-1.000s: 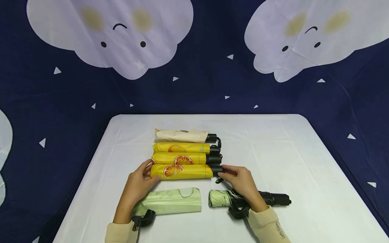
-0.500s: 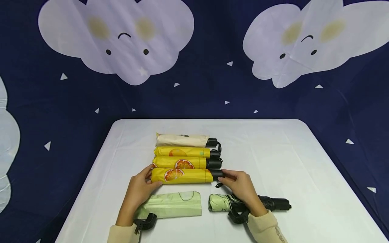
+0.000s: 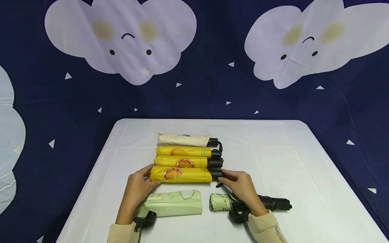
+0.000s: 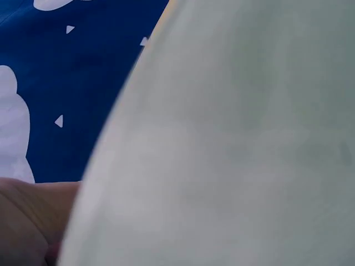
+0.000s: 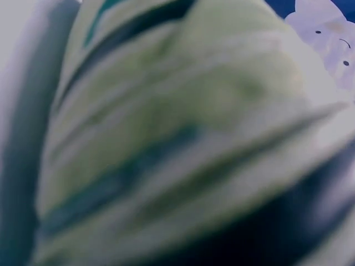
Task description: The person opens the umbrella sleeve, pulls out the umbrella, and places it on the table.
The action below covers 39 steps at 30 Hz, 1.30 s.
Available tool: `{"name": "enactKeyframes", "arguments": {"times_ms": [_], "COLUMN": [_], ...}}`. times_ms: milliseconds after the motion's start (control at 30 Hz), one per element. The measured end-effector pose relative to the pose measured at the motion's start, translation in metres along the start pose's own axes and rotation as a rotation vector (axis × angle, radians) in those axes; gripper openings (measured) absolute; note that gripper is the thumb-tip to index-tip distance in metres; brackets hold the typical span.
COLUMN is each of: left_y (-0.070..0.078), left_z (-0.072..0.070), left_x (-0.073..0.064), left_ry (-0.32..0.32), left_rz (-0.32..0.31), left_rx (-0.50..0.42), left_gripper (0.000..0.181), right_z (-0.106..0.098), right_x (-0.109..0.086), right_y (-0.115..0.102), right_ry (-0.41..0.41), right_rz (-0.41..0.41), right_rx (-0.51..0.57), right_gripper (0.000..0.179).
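The nearest yellow folding umbrella (image 3: 194, 175), printed with an orange slice, lies crosswise in the head view. My left hand (image 3: 136, 187) grips its left end between thumb and fingers. At its other end, my right hand (image 3: 241, 185) pinches the black handle (image 3: 216, 174). Below my left hand lies a pale green umbrella sleeve (image 3: 173, 204), which blurs across the left wrist view. Under my right wrist is a bare green umbrella (image 3: 220, 202) with a black shaft and handle; its folds fill the right wrist view.
Behind the held umbrella lie two more yellow umbrellas (image 3: 165, 161) and a cream one (image 3: 182, 139), side by side with handles to the right. All rest on a white table (image 3: 304, 162) before a dark blue cloud-print backdrop (image 3: 212, 81). Black camera mounts (image 3: 146, 220) sit at both wrists.
The head view has tilted and shifted slightly. Both hands stay at the ends of the nearest yellow umbrella, which sits very slightly further left against the others.
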State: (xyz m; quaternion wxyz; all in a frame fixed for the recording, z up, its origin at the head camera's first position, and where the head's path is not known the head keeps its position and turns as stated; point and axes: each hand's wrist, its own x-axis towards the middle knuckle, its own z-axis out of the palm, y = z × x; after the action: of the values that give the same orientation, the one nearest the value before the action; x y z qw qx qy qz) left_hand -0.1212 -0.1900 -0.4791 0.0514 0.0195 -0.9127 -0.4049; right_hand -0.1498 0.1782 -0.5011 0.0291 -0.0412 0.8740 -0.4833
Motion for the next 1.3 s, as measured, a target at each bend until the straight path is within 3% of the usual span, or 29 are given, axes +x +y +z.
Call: {"name": "enactKeyframes", "arguments": {"times_ms": [133, 233, 367, 467, 567, 667, 800, 900, 1033, 1300], "left_y": [0.001, 0.004, 0.011, 0.018, 0.026, 0.031, 0.033, 0.034, 0.034, 0.033], "left_z": [-0.002, -0.005, -0.013, -0.018, -0.021, -0.024, -0.028, -0.028, -0.025, -0.019], "left_x": [0.0, -0.001, -0.002, -0.003, -0.005, -0.008, -0.012, -0.015, -0.019, -0.027], "left_ry": [-0.007, -0.007, -0.006, -0.016, -0.009, -0.032, -0.163, -0.255, -0.334, -0.346], "left_rz": [-0.018, -0.038, -0.025, 0.012, 0.069, 0.166, 0.308, 0.349, 0.315, 0.208], "left_rx": [-0.035, -0.102, -0.31, -0.507, -0.651, -0.777, -0.933, -0.944, -0.877, -0.787], "left_gripper": [0.066, 0.065, 0.062, 0.059, 0.058, 0.058, 0.06, 0.063, 0.064, 0.058], "right_z": [-0.004, -0.007, -0.018, -0.03, -0.043, -0.055, -0.064, -0.067, -0.065, -0.053], "right_x": [-0.003, -0.004, -0.007, -0.012, -0.019, -0.026, -0.033, -0.036, -0.04, -0.045], "right_y": [0.002, 0.002, -0.003, -0.012, -0.023, -0.034, -0.041, -0.041, -0.033, -0.016], "right_ry": [0.043, 0.073, 0.075, 0.065, 0.054, 0.022, -0.05, -0.088, -0.12, -0.144], "right_rz": [0.001, 0.01, -0.012, -0.072, -0.143, -0.217, -0.299, -0.32, -0.292, -0.189], "right_rx": [0.06, 0.181, 0.432, 0.547, 0.566, 0.565, 0.535, 0.502, 0.512, 0.589], "right_gripper": [0.042, 0.048, 0.053, 0.051, 0.048, 0.046, 0.045, 0.043, 0.041, 0.041]}}
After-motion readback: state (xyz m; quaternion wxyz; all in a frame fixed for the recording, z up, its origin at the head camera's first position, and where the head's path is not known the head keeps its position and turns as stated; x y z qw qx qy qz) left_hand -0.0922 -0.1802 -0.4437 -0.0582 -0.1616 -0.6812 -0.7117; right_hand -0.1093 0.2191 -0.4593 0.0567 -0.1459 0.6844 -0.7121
